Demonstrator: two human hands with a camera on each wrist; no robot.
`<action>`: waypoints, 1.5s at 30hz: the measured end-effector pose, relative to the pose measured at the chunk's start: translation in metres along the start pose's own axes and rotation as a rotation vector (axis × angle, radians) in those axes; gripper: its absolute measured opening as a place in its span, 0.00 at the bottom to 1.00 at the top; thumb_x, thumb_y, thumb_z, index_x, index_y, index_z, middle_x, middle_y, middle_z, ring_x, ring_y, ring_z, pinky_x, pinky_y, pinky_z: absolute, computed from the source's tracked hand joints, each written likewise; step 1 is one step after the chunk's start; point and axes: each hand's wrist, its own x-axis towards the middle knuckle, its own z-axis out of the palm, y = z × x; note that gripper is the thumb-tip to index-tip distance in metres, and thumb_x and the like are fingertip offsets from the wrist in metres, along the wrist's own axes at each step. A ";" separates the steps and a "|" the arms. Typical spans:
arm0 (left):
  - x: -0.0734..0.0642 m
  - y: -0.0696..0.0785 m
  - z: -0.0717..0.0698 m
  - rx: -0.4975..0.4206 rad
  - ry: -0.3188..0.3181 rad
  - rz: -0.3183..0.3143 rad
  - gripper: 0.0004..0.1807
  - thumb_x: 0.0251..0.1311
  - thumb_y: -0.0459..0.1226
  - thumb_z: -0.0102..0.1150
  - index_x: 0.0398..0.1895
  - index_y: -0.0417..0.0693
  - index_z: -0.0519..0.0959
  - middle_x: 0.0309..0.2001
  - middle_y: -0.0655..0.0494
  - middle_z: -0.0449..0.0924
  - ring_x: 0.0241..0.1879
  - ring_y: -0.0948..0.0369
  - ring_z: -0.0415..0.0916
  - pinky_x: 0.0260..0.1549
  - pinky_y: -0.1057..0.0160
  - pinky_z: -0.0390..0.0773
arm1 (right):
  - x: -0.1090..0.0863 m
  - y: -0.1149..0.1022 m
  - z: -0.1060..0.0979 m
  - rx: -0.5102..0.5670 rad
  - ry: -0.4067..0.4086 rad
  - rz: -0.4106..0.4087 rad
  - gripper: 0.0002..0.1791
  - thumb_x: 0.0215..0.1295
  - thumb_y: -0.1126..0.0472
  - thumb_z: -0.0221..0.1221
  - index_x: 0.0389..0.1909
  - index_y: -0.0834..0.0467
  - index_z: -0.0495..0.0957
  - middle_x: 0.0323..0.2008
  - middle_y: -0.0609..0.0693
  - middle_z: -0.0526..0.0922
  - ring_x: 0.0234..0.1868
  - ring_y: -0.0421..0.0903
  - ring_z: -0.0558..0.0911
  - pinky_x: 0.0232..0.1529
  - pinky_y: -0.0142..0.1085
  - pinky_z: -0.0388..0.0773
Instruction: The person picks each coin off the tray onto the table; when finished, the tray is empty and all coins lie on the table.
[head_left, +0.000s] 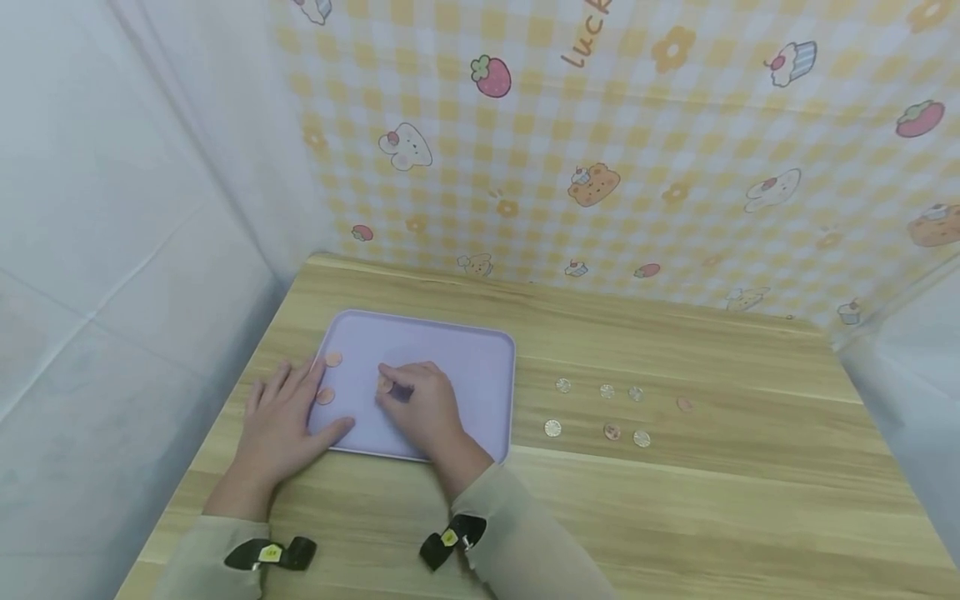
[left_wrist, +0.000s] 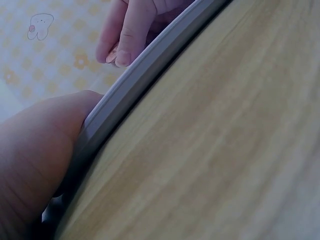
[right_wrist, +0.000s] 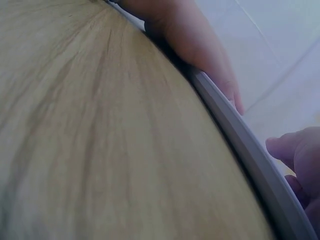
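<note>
A lilac rectangular tray [head_left: 476, 358] lies on the table, with two copper-coloured coins, an upper coin [head_left: 333, 358] and a lower coin [head_left: 325, 396], near its left side. My left hand [head_left: 279, 429] rests flat over the tray's left edge, fingers spread, thumb across the front corner. Above the tray floor, my right hand [head_left: 429, 408] pinches a copper-coloured coin [head_left: 385, 384] between thumb and fingers. That coin [left_wrist: 112, 54] also shows at the fingertips in the left wrist view. In the right wrist view, only part of the right hand [right_wrist: 305, 160] shows beside the tray rim; its coin is hidden.
Right of the tray, several silver-coloured coins [head_left: 552, 427] lie in two loose rows on the wood-grain table [head_left: 675, 517]. Among them are two copper-coloured ones, a nearer coin [head_left: 612, 431] and a farther coin [head_left: 685, 404]. A yellow checked cloth [head_left: 525, 167] hangs behind the table.
</note>
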 end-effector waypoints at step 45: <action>-0.001 -0.002 0.001 -0.001 0.008 0.006 0.57 0.61 0.62 0.69 0.85 0.42 0.58 0.80 0.35 0.60 0.78 0.28 0.48 0.71 0.22 0.41 | -0.064 0.055 -0.110 -0.045 0.186 0.066 0.21 0.44 0.63 0.86 0.41 0.56 0.91 0.48 0.49 0.89 0.55 0.51 0.83 0.60 0.49 0.76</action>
